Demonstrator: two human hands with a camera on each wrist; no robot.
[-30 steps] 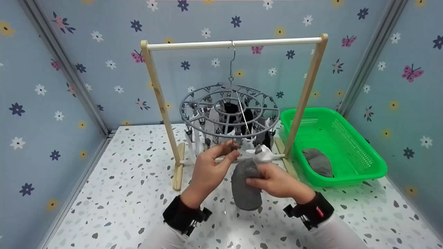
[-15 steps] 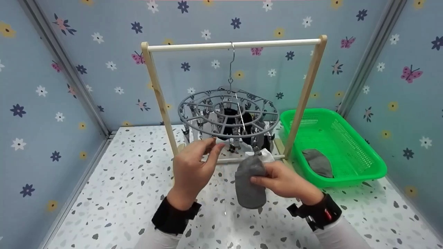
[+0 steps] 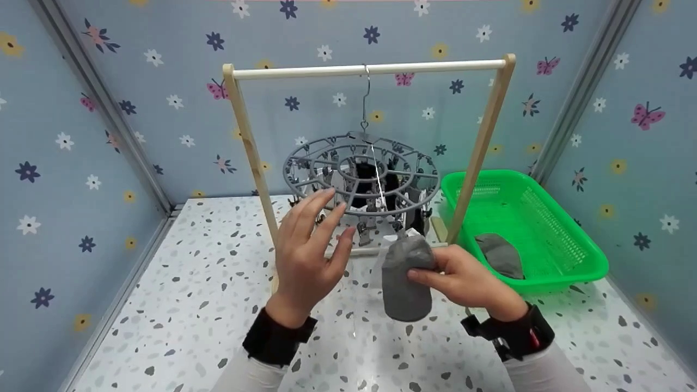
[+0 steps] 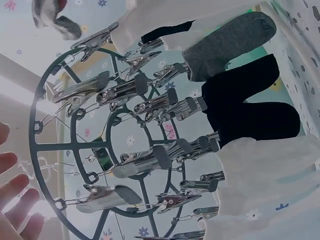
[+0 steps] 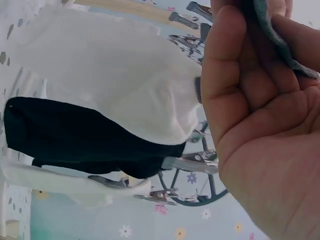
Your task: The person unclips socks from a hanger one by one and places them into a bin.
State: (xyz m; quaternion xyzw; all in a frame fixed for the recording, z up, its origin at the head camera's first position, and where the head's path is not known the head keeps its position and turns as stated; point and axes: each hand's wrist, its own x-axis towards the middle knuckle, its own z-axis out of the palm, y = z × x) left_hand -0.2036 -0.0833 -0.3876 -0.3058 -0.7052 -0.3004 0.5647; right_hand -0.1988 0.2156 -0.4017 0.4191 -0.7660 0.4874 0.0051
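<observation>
My right hand pinches a grey sock by its upper part, thumb in front, and the sock hangs down. In the right wrist view its edge shows between the thumb and fingers. My left hand has its fingers spread at the front left rim of a round grey clip hanger, holding nothing. Metal clips dangle from that hanger. In the left wrist view a black sock, a grey sock and white socks hang from clips.
The hanger's hook sits on the rail of a wooden stand. To the right, a green basket holds another grey sock. Flower-patterned walls enclose the speckled table on three sides.
My left hand has moved left from the hanging clips, and its fingers have spread from a pinch. My right hand has shifted slightly right with the grey sock. The hanger has swayed and turned a little.
</observation>
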